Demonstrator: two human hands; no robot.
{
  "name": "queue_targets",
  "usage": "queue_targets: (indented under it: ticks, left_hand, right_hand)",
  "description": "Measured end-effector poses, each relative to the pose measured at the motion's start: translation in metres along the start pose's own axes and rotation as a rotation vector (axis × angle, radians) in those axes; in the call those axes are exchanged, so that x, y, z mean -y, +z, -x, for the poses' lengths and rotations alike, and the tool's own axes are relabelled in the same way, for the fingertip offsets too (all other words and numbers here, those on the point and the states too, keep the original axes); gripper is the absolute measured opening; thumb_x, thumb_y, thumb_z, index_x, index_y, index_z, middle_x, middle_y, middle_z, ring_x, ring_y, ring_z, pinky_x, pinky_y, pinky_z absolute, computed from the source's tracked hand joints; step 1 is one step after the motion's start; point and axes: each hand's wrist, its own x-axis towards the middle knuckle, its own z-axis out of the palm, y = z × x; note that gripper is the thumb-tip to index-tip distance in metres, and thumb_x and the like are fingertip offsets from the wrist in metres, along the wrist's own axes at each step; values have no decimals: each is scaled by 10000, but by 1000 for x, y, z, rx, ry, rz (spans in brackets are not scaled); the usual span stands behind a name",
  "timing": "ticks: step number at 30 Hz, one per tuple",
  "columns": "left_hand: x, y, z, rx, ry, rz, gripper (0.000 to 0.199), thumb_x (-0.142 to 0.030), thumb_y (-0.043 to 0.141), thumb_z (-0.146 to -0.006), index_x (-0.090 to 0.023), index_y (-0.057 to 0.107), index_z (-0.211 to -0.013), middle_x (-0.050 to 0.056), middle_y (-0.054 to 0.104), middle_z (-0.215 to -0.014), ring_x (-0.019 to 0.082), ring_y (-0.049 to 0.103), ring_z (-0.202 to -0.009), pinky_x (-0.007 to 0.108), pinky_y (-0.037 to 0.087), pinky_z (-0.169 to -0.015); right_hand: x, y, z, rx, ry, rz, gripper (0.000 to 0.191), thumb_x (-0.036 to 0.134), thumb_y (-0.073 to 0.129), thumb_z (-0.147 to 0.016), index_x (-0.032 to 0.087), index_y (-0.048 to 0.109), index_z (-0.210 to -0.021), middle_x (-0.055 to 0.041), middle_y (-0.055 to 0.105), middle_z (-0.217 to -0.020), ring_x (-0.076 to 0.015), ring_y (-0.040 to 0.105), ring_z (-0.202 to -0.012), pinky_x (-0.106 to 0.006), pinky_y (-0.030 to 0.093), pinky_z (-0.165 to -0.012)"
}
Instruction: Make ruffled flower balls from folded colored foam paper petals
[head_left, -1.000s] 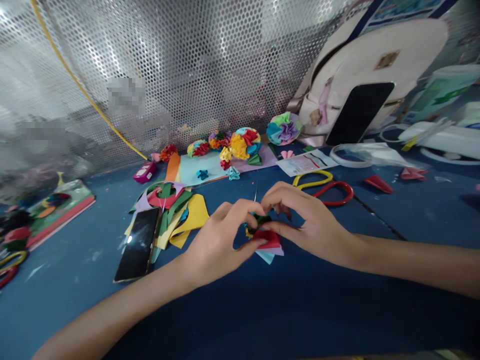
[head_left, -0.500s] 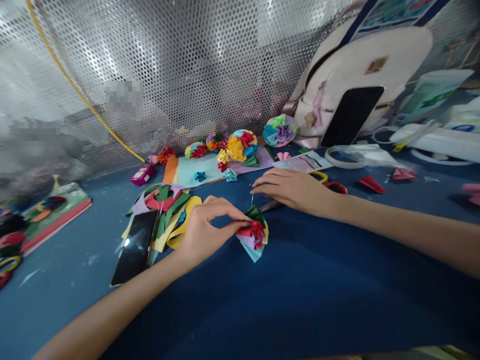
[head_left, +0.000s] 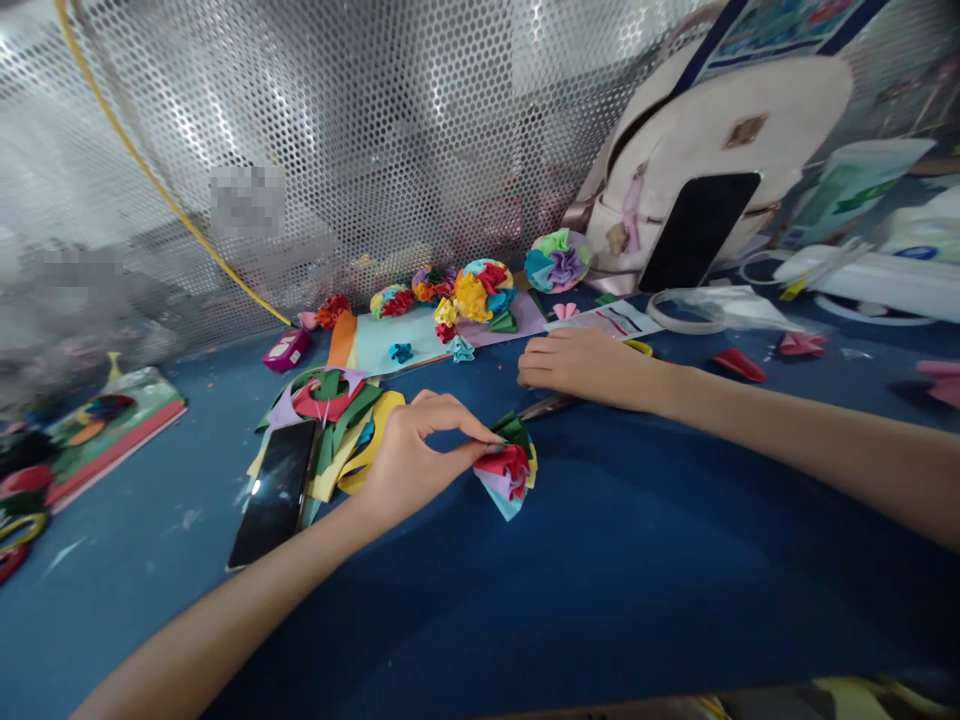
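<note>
Your left hand [head_left: 420, 462] pinches the paper flower [head_left: 506, 478] at its green edge, fingers nearly closed. Your right hand [head_left: 589, 366] lies palm down just beyond the flower, touching the scissors [head_left: 546, 406]; you cannot tell whether it grips them. A phone [head_left: 274, 492] lies left of the flower.

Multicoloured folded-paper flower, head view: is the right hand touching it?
No, the right hand lies apart from the multicoloured folded-paper flower, which only the left hand pinches.
</note>
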Motion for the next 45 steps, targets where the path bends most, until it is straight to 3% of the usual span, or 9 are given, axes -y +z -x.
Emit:
queue_targets:
  ticks: [4, 10, 13, 15, 18, 23, 29, 41, 45]
  left_hand:
    - [-2, -1, 0, 0, -20, -24, 115, -143, 789, -824, -235, 801, -757, 8, 803, -765, 182, 706, -748, 371, 504, -782]
    - [-4, 0, 1, -4, -29, -46, 107, -158, 800, -824, -242, 801, -758, 1, 798, -757, 178, 702, -733, 381, 509, -808]
    - [-4, 1, 2, -8, -47, -37, 124, -130, 812, -808, -240, 798, -752, -7, 800, -763, 177, 702, -729, 386, 507, -822]
    - [-4, 2, 3, -9, -57, -35, 131, -122, 821, -801, -238, 796, -746, -10, 800, -761, 177, 702, -727, 384, 508, -819]
    - [-4, 1, 3, -7, -70, -37, 133, -121, 824, -802, -234, 795, -739, -14, 799, -760, 174, 700, -730, 371, 513, -809]
    - [-5, -1, 3, 10, -92, -56, 126, -121, 814, -816, -240, 800, -779, -17, 810, -801, 183, 716, -775, 370, 529, -826]
    - [-10, 3, 5, 0, -33, -89, 148, -89, 819, -813, -235, 804, -796, -19, 813, -803, 177, 718, -760, 373, 510, -819]
    - [-13, 1, 4, 36, 20, -57, 155, -82, 802, -846, -222, 792, -781, -18, 801, -808, 165, 690, -793, 347, 470, -810]
    - [-12, 4, 5, 20, 118, -243, 155, -93, 798, -857, -200, 739, -762, -29, 744, -758, 148, 642, -753, 328, 412, -764]
  right_hand:
    - [-1, 2, 1, -11, 18, -42, 279, 94, 414, -1012, 214, 664, -978, -45, 739, -972, -210, 643, -894, -343, 422, -710]
    - [14, -26, -1, -209, 454, -498, 156, 224, 440, -1048, 231, 586, -994, -12, 736, -824, -179, 676, -723, -311, 469, -676]
    - [31, -51, -5, -365, 263, -534, 108, 215, 493, -1027, 247, 592, -996, 5, 713, -818, -159, 649, -696, -294, 473, -666]
    - [41, -63, -8, -370, 106, -458, 141, 204, 496, -1033, 257, 618, -986, 8, 698, -796, -159, 628, -700, -294, 448, -635]
    - [48, -70, -10, -368, 7, -293, 205, 189, 482, -1044, 266, 659, -974, 9, 700, -792, -161, 607, -707, -311, 427, -626]
    - [49, -74, -12, -346, -59, -50, 315, 111, 420, -1036, 260, 688, -962, 13, 657, -716, -161, 529, -644, -328, 373, -550]
    - [59, -88, -19, -371, -66, 115, 292, 90, 464, -1038, 260, 688, -958, 23, 670, -718, -156, 539, -666, -326, 401, -570]
    - [65, -89, -17, -329, -55, 104, 149, 122, 465, -1061, 189, 598, -1048, 18, 660, -781, -154, 530, -713, -320, 390, -631]
    - [67, -89, -18, -323, -52, 122, 173, 90, 465, -1046, 193, 603, -1048, 20, 663, -782, -155, 537, -727, -318, 391, -656]
